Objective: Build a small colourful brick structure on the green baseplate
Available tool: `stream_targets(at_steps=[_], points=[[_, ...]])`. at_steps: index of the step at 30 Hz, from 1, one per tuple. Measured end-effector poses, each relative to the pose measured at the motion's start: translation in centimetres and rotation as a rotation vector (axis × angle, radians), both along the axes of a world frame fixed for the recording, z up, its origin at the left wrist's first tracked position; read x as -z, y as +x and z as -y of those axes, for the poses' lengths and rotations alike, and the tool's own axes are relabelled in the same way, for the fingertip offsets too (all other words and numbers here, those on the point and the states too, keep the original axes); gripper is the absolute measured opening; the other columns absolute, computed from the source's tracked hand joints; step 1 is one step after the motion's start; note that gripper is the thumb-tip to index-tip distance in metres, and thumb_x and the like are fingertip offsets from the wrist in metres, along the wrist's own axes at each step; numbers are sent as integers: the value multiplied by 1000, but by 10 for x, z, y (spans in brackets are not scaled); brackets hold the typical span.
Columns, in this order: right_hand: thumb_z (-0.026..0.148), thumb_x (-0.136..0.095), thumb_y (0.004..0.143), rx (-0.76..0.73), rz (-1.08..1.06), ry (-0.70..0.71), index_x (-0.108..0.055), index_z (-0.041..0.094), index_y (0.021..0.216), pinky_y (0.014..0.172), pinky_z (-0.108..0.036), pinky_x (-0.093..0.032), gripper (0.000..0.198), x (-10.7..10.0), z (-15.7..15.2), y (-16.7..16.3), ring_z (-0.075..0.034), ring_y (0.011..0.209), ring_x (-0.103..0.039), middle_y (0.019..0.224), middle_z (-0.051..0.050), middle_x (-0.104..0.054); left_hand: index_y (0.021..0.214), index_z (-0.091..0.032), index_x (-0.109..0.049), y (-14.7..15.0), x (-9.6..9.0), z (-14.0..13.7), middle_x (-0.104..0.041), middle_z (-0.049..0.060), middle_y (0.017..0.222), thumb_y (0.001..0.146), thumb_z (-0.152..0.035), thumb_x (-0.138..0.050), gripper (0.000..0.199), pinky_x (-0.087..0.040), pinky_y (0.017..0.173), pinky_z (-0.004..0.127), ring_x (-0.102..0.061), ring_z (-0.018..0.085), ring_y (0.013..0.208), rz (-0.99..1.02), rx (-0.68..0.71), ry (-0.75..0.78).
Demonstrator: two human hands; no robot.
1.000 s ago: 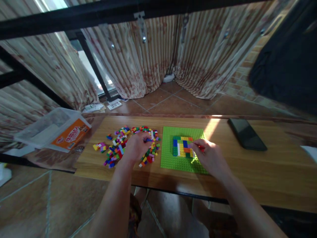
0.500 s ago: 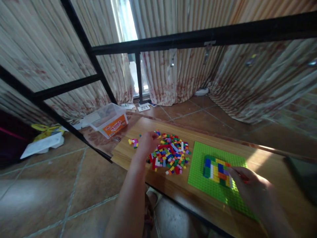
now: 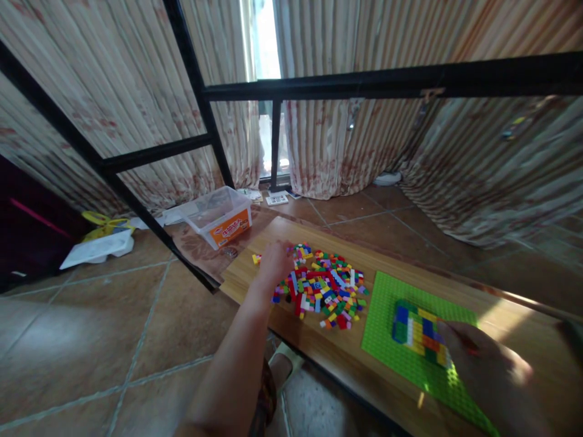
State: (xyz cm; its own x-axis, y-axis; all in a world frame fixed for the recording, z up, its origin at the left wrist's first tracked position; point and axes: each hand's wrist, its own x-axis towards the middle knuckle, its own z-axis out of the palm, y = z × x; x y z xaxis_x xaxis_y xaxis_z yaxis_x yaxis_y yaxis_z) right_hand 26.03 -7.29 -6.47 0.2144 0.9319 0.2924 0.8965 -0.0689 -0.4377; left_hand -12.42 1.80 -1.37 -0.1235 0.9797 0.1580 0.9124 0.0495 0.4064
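Observation:
My left hand (image 3: 276, 266) is over the left edge of a loose pile of toy building bricks (image 3: 325, 291), many colours, spread on the wooden bench. Its fingers are curled downward, and whatever lies between the fingertips is hidden. On a green studded baseplate (image 3: 382, 334) to the right sits a block of joined bricks (image 3: 416, 328) in blue, green, yellow, white and orange. The fingertips of my right hand (image 3: 483, 358) touch the right end of that block. Something small and red, seemingly a red brick (image 3: 470, 346), shows inside the closed right hand.
A clear plastic box (image 3: 218, 215) with an orange label stands beyond the bench's left end. Black metal rails (image 3: 341, 87) cross in front of the striped curtains. At the right edge lies a dark flat object (image 3: 572, 337). One foot (image 3: 282, 367) shows below the bench.
The camera has turned a little, so the scene sits farther right. My left hand has shifted slightly left over the pile, covering pink bricks seen before. My right hand stays at the block.

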Motion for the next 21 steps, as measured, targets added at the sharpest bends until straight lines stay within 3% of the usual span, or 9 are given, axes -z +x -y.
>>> stream_targets(at_steps=[5, 11, 14, 17, 21], points=[[59, -53, 76, 45, -24, -111, -71, 27, 79, 51, -36, -45, 37, -7, -5, -12, -27, 61, -66, 78, -7, -74, 114, -19, -67, 14, 9, -16, -70, 9, 112, 83, -16, -49, 36, -38, 104, 37, -61, 21, 108, -54, 128, 46], [60, -52, 78, 34, -22, -123, -73, 28, 82, 50, -35, -44, 38, -7, -6, -13, -27, 60, -66, 79, -6, -74, 93, -20, -74, 11, 15, -18, -73, 8, 100, 78, -15, -52, 27, -40, 102, 38, -64, 21, 100, 5, 174, -5], [60, -54, 76, 50, -35, -125, -73, 28, 81, 50, -35, -44, 38, -9, -5, -16, -27, 60, -65, 79, -7, -74, 83, -22, -76, 6, 13, -18, -74, 3, 93, 70, -12, -56, 26, -45, 94, 31, -65, 18, 93, 62, 218, -60], [59, -52, 76, 61, -42, -146, -73, 27, 81, 53, -35, -44, 39, -10, -6, -16, -26, 63, -66, 81, -6, -75, 77, -21, -76, 0, 9, -16, -74, 0, 80, 70, -11, -54, 25, -50, 74, 23, -65, 14, 76, 120, 245, -124], [59, -55, 71, 87, -61, -183, -73, 26, 81, 53, -33, -44, 39, -8, -11, -10, -26, 66, -67, 81, -5, -75, 90, -15, -75, -7, 5, -17, -72, 2, 74, 78, -13, -48, 29, -48, 64, 22, -63, 14, 68, 142, 148, -116]])
